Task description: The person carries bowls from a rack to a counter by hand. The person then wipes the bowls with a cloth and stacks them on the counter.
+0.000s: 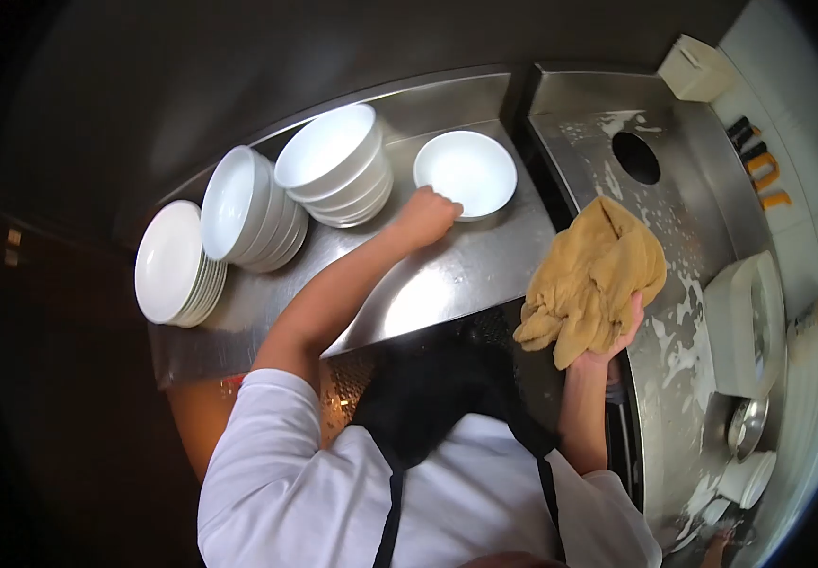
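My left hand [430,217] is closed at the near rim of a white bowl [466,172], its fingers curled against the edge. That bowl rests face up on the steel counter [428,293]. A bunched tan cloth [600,275] lies over my right hand [624,336], which grips it from below, with most of the fingers hidden. Left of the single bowl stand two tilted stacks of white bowls [333,161], the farther-left stack [250,210] leaning more. At the far left is a leaning stack of white plates [180,265].
A steel sink counter [560,133] with foam and a round dark hole [636,157] is on the right. A white plastic tub [746,327], a small metal bowl [747,426] and a pale box [695,70] stand there. Orange-and-black-handled tools [760,163] are by the wall. A gap separates the counters.
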Demonstrator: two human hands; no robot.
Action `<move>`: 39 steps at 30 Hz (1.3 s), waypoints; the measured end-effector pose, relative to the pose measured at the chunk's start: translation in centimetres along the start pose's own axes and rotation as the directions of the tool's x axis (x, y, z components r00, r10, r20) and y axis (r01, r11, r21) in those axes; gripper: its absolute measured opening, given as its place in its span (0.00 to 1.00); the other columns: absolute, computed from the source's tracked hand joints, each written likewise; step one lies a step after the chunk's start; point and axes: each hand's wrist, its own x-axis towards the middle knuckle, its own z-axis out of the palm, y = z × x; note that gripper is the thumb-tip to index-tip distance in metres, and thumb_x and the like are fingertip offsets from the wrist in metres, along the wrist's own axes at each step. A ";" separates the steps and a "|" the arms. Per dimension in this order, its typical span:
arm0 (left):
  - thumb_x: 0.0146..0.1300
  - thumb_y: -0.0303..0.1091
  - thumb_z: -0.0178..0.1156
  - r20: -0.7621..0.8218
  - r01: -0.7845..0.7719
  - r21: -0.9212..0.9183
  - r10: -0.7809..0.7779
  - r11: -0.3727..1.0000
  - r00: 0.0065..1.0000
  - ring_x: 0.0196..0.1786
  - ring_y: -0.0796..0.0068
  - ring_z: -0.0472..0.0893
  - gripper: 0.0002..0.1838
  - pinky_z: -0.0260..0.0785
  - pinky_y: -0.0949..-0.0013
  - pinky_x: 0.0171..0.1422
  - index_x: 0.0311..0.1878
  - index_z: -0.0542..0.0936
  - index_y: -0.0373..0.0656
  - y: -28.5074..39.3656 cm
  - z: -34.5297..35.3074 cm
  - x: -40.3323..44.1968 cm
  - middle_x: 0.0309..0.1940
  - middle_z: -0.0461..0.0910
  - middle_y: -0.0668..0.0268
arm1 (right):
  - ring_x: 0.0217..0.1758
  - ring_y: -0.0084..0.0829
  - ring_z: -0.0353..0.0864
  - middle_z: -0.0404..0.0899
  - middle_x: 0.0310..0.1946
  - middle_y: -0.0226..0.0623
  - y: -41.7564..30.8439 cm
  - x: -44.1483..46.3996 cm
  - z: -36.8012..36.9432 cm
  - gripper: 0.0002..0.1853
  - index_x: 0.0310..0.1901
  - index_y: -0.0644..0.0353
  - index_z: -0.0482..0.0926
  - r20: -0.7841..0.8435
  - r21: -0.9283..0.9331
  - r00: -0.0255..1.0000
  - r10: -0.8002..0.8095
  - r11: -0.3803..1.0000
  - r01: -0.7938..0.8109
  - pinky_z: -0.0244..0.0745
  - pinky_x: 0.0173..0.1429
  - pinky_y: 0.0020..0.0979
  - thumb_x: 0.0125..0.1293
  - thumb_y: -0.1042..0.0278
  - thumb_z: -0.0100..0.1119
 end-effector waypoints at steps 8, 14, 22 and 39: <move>0.54 0.34 0.67 -0.007 -0.363 -0.070 0.363 0.929 0.932 0.32 0.56 0.86 0.13 0.78 0.55 0.38 0.44 0.84 0.46 7.5 -4.8 1.4 0.27 0.86 0.59 | 0.68 0.44 0.72 0.70 0.67 0.41 -3.1 -5.9 -5.7 0.35 0.71 0.57 0.63 -0.201 0.007 0.978 -0.060 0.998 0.063 0.70 0.70 0.50 0.71 0.42 0.49; 0.53 0.39 0.75 0.006 -0.387 -0.478 0.443 0.789 0.896 0.44 0.54 0.86 0.23 0.76 0.54 0.51 0.52 0.82 0.46 17.1 -11.4 7.3 0.36 0.86 0.52 | 0.67 0.45 0.72 0.70 0.67 0.43 -5.7 -8.7 -5.7 0.34 0.71 0.57 0.64 -0.306 -0.015 0.925 -0.227 0.972 0.233 0.72 0.68 0.49 0.71 0.43 0.50; 0.65 0.31 0.68 -0.142 -0.091 -0.900 0.090 -0.426 0.986 0.56 0.65 0.82 0.22 0.74 0.57 0.65 0.60 0.76 0.38 20.7 -12.5 22.7 0.53 0.82 0.62 | 0.68 0.45 0.72 0.70 0.67 0.42 -8.4 -12.4 -7.6 0.35 0.72 0.55 0.63 -0.360 -0.153 0.811 -0.462 0.886 0.437 0.70 0.70 0.50 0.71 0.41 0.48; 0.64 0.35 0.68 -0.192 -0.242 -0.893 0.165 0.379 0.967 0.36 0.76 0.83 0.18 0.74 0.70 0.45 0.55 0.81 0.40 16.0 -12.7 -3.0 0.33 0.86 0.63 | 0.63 0.38 0.78 0.75 0.63 0.46 -6.3 7.8 4.9 0.28 0.56 0.63 0.80 0.289 -0.857 0.956 0.052 0.459 0.234 0.73 0.62 0.36 0.65 0.45 0.62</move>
